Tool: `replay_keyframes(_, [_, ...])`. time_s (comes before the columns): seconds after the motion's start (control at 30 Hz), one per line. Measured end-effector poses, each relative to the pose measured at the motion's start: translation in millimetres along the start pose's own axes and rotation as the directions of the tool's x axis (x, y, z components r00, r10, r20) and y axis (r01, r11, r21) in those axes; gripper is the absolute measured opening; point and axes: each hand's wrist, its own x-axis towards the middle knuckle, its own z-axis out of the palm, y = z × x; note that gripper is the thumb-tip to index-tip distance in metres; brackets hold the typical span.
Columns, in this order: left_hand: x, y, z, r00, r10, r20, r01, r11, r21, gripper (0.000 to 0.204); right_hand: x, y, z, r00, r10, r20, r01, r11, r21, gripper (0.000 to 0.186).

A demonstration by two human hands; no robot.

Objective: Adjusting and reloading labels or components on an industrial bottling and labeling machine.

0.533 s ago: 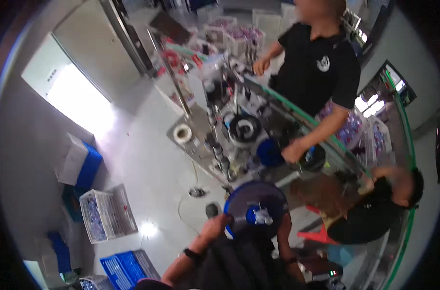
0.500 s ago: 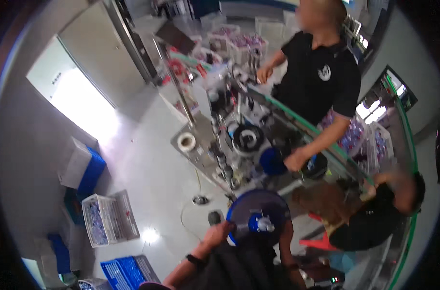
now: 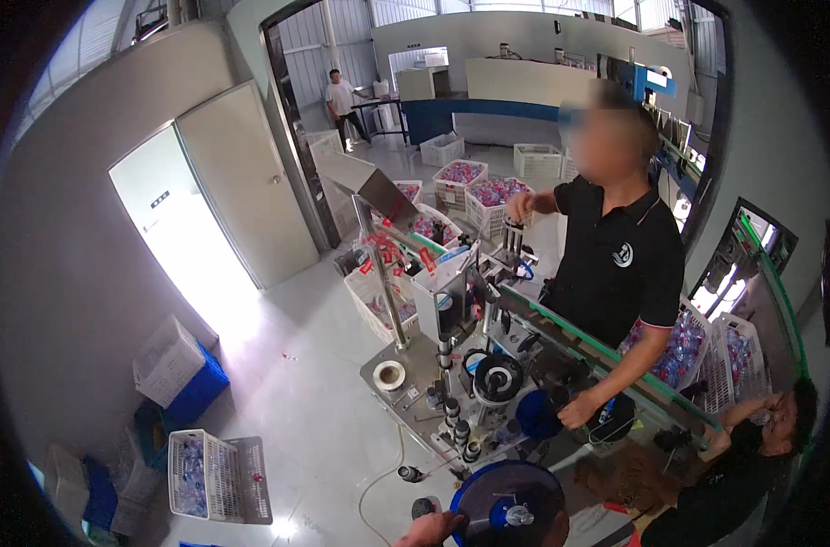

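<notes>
At the lower edge, my left hand (image 3: 430, 527) is closed at the left rim of a large dark-blue round reel disc (image 3: 488, 497), its fingertips lying on the edge. A silver hub (image 3: 519, 516) stands out of the disc's middle. Just above my hand is a dark rounded knob (image 3: 423, 508). My right hand is out of sight. Beyond the disc stands a machine with black rollers (image 3: 452, 410), a black ring-shaped reel (image 3: 499, 377) and a smaller blue disc (image 3: 538, 415). A co-worker's hand (image 3: 579, 410) is beside that smaller disc.
A co-worker in a black shirt (image 3: 615, 246) stands behind the green-edged conveyor (image 3: 597, 351); another person (image 3: 734, 474) bends at the right. A white roll (image 3: 389, 375) lies on the machine plate. Crates of small colourful items (image 3: 497, 196) and a crate (image 3: 205, 483) stand on the floor.
My view has tilted upward, so the disc and my left hand sit lower in the picture. My right forearm has left the view. The co-worker's far hand is raised over the machine.
</notes>
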Motion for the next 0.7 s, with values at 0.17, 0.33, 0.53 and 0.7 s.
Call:
replay_keyframes(0.17, [7.9,-6.5,-7.2,0.973,0.173,0.154,-0.191,0.974,0.117,0.022,2.1,-10.4,10.6,0.998,-0.035,-0.043,0.043,0.983,0.18,0.04])
replay_keyframes(0.33, [6.6,2.1,-18.7,0.967,0.045,0.252,-0.074,0.991,0.11,0.025,8.8,-6.3,10.3,0.997,-0.08,-0.024,0.083,0.969,0.232,0.042])
replay_keyframes(0.53, [10.1,22.2,-35.8,0.956,0.098,0.275,-0.129,0.987,0.099,0.029,-19.8,-71.8,15.4,0.995,-0.029,-0.097,0.035,0.997,0.068,0.045])
replay_keyframes(0.7, [8.8,-7.8,-7.3,0.965,0.138,0.225,-0.168,0.978,0.123,0.029,-12.6,-48.4,11.0,0.985,-0.144,-0.096,0.148,0.988,0.033,0.047])
